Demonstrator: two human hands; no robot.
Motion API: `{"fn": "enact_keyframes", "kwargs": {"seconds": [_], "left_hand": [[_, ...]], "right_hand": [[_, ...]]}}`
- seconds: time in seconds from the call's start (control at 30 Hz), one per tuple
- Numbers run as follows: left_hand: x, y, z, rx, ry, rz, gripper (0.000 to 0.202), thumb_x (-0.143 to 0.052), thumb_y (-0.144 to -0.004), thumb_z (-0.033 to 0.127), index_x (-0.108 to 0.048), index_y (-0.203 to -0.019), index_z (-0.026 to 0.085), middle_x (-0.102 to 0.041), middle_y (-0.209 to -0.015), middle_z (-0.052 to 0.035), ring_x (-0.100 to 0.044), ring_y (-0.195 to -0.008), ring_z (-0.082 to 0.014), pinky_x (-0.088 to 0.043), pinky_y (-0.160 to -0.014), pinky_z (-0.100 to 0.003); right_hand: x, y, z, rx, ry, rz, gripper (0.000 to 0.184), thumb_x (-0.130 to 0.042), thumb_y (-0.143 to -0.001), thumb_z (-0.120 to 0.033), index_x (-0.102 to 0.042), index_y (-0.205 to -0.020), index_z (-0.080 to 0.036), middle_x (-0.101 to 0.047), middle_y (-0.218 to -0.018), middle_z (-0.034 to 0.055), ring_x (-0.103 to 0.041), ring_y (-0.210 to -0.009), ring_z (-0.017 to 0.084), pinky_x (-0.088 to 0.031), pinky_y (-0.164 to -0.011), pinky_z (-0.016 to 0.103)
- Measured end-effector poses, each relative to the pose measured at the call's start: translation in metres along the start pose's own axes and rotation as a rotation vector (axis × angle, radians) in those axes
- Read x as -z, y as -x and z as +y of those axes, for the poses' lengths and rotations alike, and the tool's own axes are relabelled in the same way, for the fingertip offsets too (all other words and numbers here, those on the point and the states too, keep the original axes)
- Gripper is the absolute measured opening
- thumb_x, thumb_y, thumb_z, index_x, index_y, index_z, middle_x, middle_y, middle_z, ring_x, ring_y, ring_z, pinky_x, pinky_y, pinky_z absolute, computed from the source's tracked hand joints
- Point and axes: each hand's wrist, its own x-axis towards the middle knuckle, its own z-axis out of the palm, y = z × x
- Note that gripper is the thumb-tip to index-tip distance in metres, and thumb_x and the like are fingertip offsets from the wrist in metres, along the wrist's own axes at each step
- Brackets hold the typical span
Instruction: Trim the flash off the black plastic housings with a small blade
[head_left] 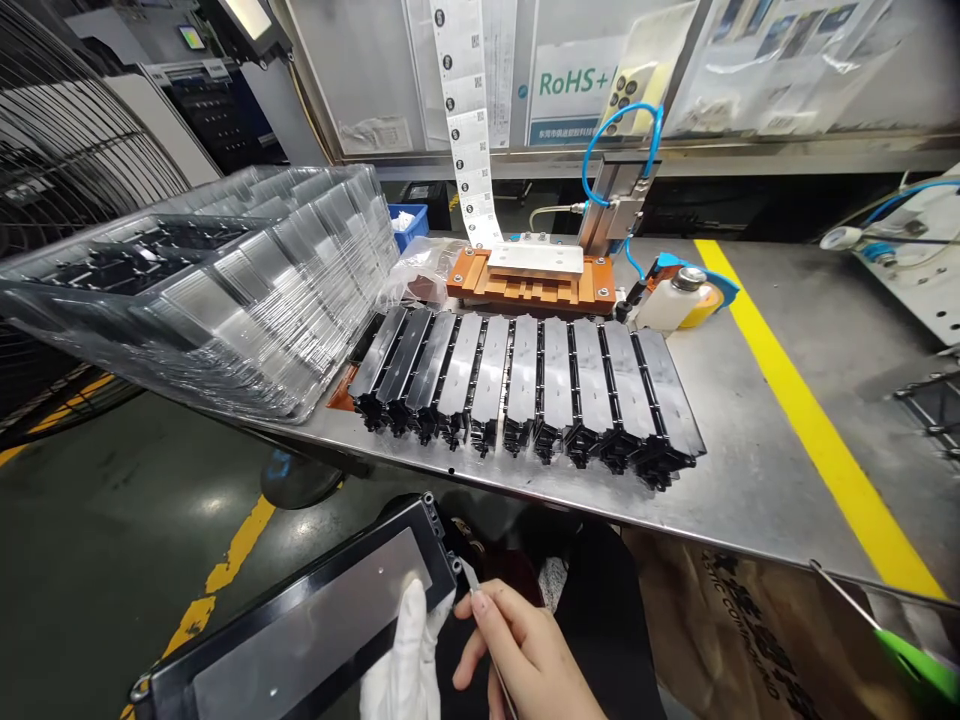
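A long black plastic housing [300, 630] with a grey flat panel set in its face is held tilted in front of the table edge. My left hand [405, 650], in a white glove, grips it near its right end with the thumb on the grey panel. My bare right hand [525, 645] is closed around a slim metal knife [469, 576]. The blade's tip is at the small screw bosses on the housing's right corner; whether it touches them is hard to tell. Beyond my hands, a row of similar black housings [525, 375] lies side by side on the metal table [757, 480].
Stacked clear plastic trays [300, 300] stand at the left, with black parts in the top one. Behind the row are an orange fixture [457, 280], a strip of labels [470, 150] and a white bottle [671, 300]. A green-handled tool [915, 665] is at lower right.
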Motion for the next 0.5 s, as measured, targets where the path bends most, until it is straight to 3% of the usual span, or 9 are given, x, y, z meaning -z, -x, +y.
{"fn": "enact_keyframes", "kwargs": {"seconds": [0.1, 0.23, 0.33, 0.4, 0.5], "left_hand": [[-0.003, 0.003, -0.001, -0.033, 0.017, -0.015, 0.051, -0.069, -0.078, 0.003, -0.065, -0.12, 0.031, -0.079, -0.084, 0.0047, -0.068, -0.106, -0.0188, -0.056, -0.084, -0.015], [-0.008, 0.002, 0.0, 0.001, 0.025, -0.007, 0.029, -0.067, -0.08, 0.008, -0.073, -0.103, 0.024, -0.079, -0.09, 0.0009, -0.07, -0.102, -0.0245, -0.061, -0.08, -0.023], [-0.007, -0.001, 0.001, 0.014, 0.013, -0.025, 0.027, -0.067, -0.08, 0.005, -0.074, -0.099, 0.023, -0.079, -0.091, 0.0009, -0.07, -0.1, -0.0213, -0.058, -0.084, -0.017], [-0.004, -0.003, 0.004, 0.019, 0.009, -0.059, 0.031, -0.068, -0.077, 0.001, -0.075, -0.097, 0.023, -0.079, -0.087, 0.0014, -0.07, -0.1, -0.0205, -0.056, -0.087, -0.016], [-0.002, -0.005, 0.01, 0.035, 0.042, -0.091, 0.031, -0.071, -0.073, -0.001, -0.075, -0.095, 0.022, -0.079, -0.094, 0.001, -0.07, -0.102, -0.0213, -0.053, -0.096, -0.02]], "right_hand": [[-0.001, 0.001, -0.002, -0.01, 0.024, 0.009, 0.052, -0.037, -0.091, -0.065, -0.059, -0.096, -0.019, -0.073, -0.066, 0.002, -0.05, -0.032, 0.006, -0.029, -0.032, 0.015], [0.002, 0.003, -0.009, -0.04, 0.072, -0.029, 0.051, -0.036, -0.092, -0.064, -0.06, -0.096, -0.019, -0.068, -0.059, -0.0007, -0.048, -0.032, 0.007, -0.03, -0.034, 0.017], [0.009, 0.004, -0.017, -0.066, 0.173, -0.082, 0.046, -0.035, -0.095, -0.058, -0.062, -0.098, -0.022, -0.065, -0.056, -0.0033, -0.049, -0.035, 0.008, -0.034, -0.039, 0.019], [0.015, 0.004, -0.021, 0.008, 0.322, -0.059, 0.043, -0.033, -0.097, -0.053, -0.063, -0.093, -0.023, -0.067, -0.061, -0.0023, -0.057, -0.045, 0.01, -0.044, -0.049, 0.023], [0.025, 0.002, -0.024, 0.261, 0.612, 0.093, 0.038, -0.03, -0.1, -0.043, -0.063, -0.098, -0.025, -0.071, -0.084, 0.002, -0.068, -0.078, 0.017, -0.052, -0.072, 0.03]]}}
